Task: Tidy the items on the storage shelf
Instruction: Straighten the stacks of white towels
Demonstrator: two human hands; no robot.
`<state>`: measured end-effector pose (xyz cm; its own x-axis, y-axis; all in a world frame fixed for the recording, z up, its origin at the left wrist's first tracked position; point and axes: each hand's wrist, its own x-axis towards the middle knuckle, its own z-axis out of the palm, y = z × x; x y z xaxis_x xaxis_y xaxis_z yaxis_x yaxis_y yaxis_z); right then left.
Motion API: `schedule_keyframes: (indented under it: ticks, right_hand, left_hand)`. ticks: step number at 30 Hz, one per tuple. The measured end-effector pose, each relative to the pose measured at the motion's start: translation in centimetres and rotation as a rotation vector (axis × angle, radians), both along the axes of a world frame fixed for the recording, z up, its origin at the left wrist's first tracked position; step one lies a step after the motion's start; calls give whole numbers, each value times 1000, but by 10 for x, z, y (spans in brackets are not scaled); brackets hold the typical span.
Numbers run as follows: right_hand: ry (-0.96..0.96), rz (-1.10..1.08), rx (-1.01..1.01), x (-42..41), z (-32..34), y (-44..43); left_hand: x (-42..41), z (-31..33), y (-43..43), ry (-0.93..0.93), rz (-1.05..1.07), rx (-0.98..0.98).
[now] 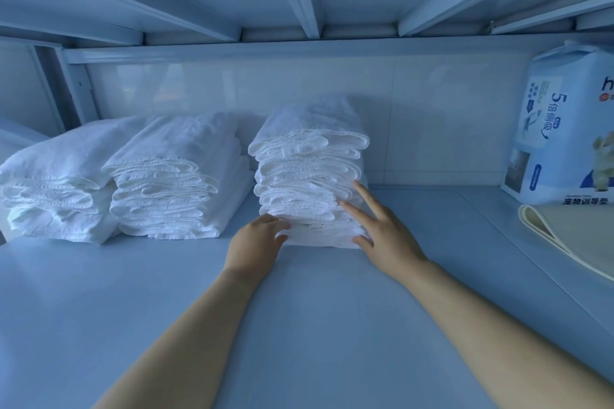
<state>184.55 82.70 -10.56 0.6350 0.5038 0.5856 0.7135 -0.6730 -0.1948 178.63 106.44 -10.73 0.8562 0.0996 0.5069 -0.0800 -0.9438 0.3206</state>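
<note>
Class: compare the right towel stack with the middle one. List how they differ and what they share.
The right stack is taller and narrower; the middle stack is lower and wider. The left hand and right hand touch the right stack; the middle stack is untouched. Both are folded white towels on the shelf.
</note>
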Motion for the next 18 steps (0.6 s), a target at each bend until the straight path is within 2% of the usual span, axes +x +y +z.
schedule_keyframes:
  ticks: [12,18]
  right_hand:
    - [68,-35,-54,0,6,11]
    - [81,35,-22,-14,6,13]
  left_hand:
    - [7,3,1,93,19,63]
    - [-8,3,11,105,26,104]
